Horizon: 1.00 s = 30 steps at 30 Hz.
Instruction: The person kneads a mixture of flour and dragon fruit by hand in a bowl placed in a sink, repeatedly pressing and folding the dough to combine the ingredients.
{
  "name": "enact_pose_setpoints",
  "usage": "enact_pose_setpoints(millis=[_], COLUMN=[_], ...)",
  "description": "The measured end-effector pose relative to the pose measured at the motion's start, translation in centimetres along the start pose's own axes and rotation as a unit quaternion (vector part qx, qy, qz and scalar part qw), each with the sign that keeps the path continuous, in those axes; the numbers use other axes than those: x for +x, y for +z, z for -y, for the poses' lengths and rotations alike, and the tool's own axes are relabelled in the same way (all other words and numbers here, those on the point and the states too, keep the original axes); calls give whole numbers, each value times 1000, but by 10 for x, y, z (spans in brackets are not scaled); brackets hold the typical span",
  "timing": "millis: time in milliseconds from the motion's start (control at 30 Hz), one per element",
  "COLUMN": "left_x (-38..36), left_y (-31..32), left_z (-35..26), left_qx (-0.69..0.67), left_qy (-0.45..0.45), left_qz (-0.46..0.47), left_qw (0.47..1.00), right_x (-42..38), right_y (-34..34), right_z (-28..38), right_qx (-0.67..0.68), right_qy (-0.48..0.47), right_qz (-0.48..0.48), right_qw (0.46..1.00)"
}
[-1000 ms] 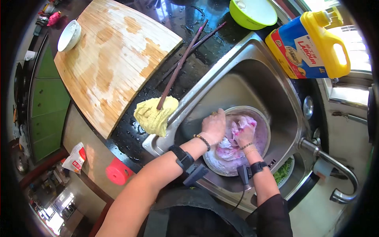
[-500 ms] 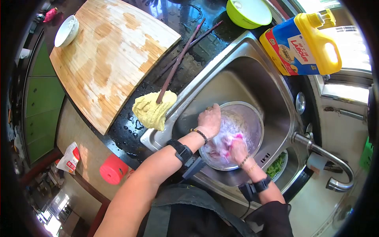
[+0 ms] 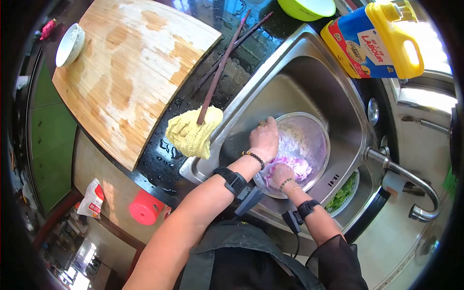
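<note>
In the steel sink, a round metal bowl (image 3: 323, 145) holds cloudy water with pale, pink-tinged pieces (image 3: 300, 167) in it. My left hand (image 3: 265, 140) is closed at the bowl's left rim, its fingers curled over the edge. Down inside the bowl, near its lower edge, my right hand (image 3: 282, 175) is closed and pressed against the pinkish pieces. Its fingertips are partly hidden by the pieces and the water. A crumpled yellow cloth (image 3: 189, 135) lies on the counter by the sink corner, with a pair of dark chopsticks (image 3: 220, 72) resting on it.
A large wooden board (image 3: 130, 63) bears a white bowl (image 3: 70, 45). A yellow detergent jug (image 3: 369, 46) and a green bowl (image 3: 309, 7) stand behind the sink (image 3: 246, 99). The faucet (image 3: 403, 173) is at right, near leafy greens (image 3: 344, 195). A red container (image 3: 146, 208) is below the counter.
My right hand has moved left and slightly up within the bowl, and the pinkish pieces now lie to its right. The whole view has shifted a little.
</note>
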<state>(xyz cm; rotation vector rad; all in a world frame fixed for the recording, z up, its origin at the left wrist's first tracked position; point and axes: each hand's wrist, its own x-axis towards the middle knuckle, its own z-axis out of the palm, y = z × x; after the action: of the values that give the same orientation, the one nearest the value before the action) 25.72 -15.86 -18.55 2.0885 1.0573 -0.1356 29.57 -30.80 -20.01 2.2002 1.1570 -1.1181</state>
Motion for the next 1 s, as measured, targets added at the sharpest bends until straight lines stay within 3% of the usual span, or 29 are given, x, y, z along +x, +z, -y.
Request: enact_pose_setpoints(millis=[133, 333, 533, 600, 667, 733, 800, 833, 867, 933, 967, 1000], left_x=[0, 0, 1, -3, -1, -1, 0, 0, -1, 2, 2, 1], left_y=[-4, -5, -3, -4, -8, -7, -4, -2, -1, -2, -2, -1], left_z=[-2, -4, -4, -3, -4, -3, 0, 0, -1, -2, -1, 0], left_qx=[32, -15, -3, 2, 5, 36, 22, 14, 12, 23, 24, 18], left_qy=[8, -3, -6, 9, 25, 17, 21, 28, 26, -2, -9, -3], left_qz=[5, 19, 6, -6, -31, 6, 0, 0, -4, 12, 5, 3], left_qw=[999, 1000, 1000, 1000, 999, 999, 1000, 1000, 1000, 1000, 1000, 1000], right_x=[18, 38, 66, 77, 61, 37, 20, 19, 24, 45, 65, 94], right_y=[-7, -31, -17, 9, 3, -10, -17, -23, -34, -63, -54, -33], right_z=[17, 25, 10, 2, -2, -5, -22, -24, -23, -12, -11, -12], right_qx=[45, 97, 110, 130, 124, 123, 243, 197, 194, 88, 87, 86], right_qy=[42, 35, -64, -150, -167, -183, -184, -231, -234, -251, -261, -236], right_qz=[-20, 29, 32, -48, -82, -110, -107, -239, -240, -355, -355, -267], right_qw=[998, 994, 991, 979, 975, 969, 946, 922, 922, 896, 894, 930])
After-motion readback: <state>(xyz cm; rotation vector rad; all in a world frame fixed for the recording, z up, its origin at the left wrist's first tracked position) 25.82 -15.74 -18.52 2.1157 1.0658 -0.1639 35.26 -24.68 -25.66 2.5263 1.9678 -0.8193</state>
